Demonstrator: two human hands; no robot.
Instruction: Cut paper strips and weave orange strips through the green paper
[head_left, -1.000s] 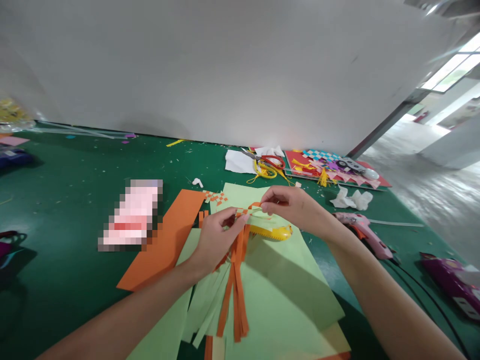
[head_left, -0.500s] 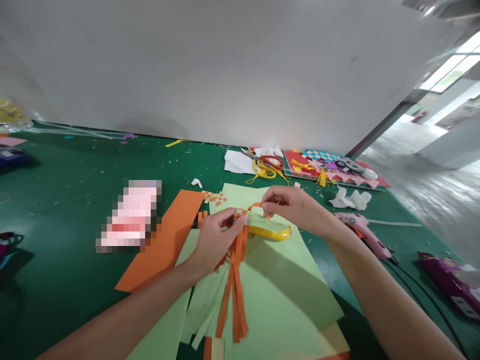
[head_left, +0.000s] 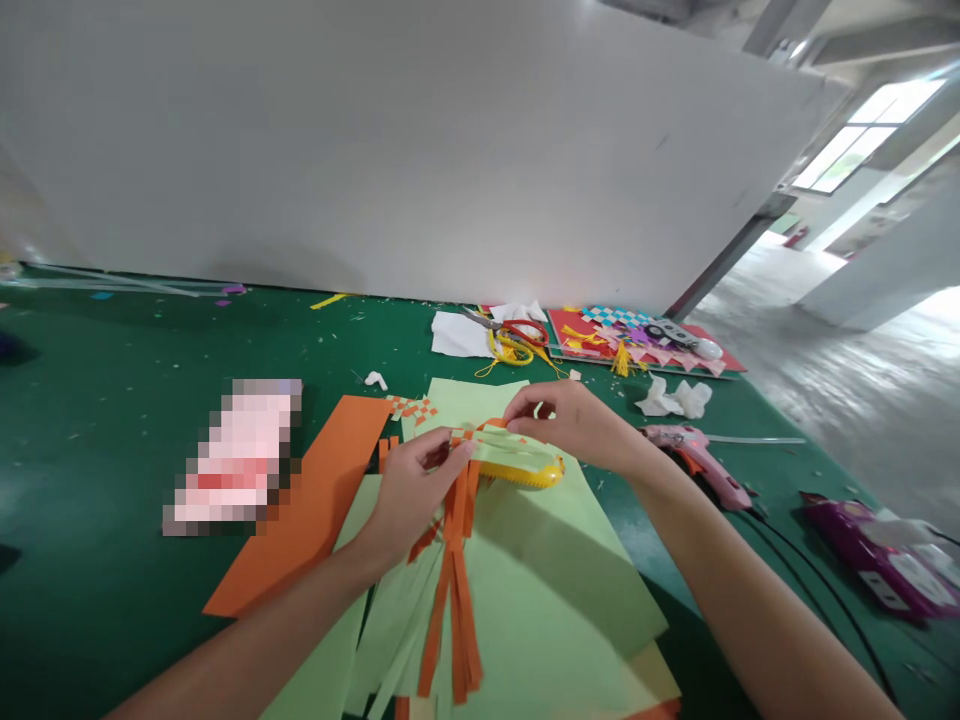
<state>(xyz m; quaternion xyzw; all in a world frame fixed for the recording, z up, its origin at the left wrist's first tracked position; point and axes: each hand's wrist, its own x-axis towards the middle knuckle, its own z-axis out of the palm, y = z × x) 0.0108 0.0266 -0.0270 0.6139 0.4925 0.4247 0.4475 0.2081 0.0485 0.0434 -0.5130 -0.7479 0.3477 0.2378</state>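
My left hand is closed, pinching a small weave of orange and green paper strips between thumb and fingers. On the other side, my right hand pinches the end of an orange paper strip that loops up from the weave. Below both hands lies a yellow, ridged plastic tool, partly covered by pale green strips; its kind is unclear. Loose orange strips hang down over light green paper sheets. A finished-looking checkered orange and green piece rests just beyond my left hand.
Left are an orange sheet and a blurred-out pink item. Behind lie a white earbud, scissors and a red board with paper crafts. Right are crumpled tissue, a pink glue gun and a purple object.
The camera view has turned slightly right and up, so everything sits further left and lower. Both hands keep their pinches, and the orange strip at my right hand has shifted slightly.
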